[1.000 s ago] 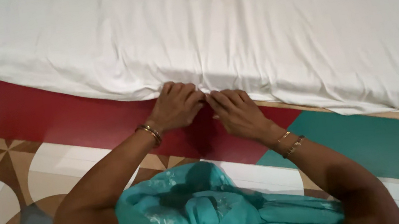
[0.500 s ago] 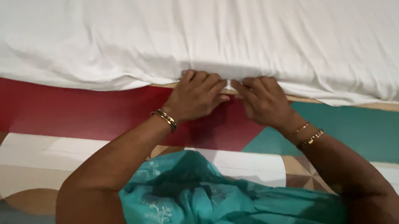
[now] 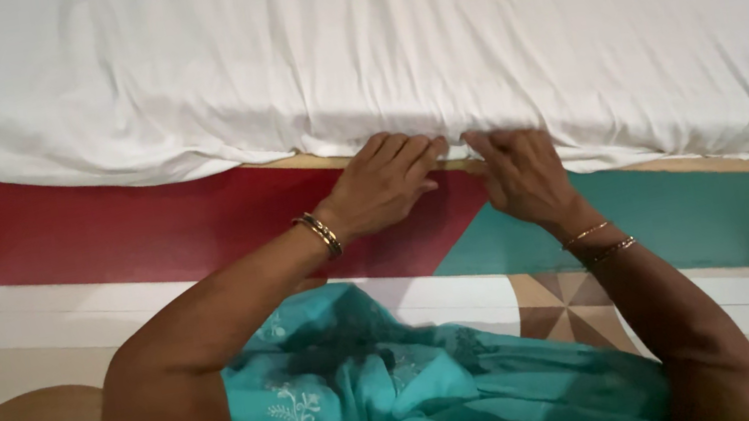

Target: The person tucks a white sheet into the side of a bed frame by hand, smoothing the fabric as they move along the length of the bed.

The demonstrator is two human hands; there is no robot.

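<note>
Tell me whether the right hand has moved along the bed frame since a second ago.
Yes. The right hand now sits over the red-teal seam of the bed frame, shifted from the red part.

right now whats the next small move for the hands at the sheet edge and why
Probably push the fingertips further in under the mattress. Both the left hand and right hand press the white sheet edge at the seam above the bed frame, and loose folds still hang there.
</note>
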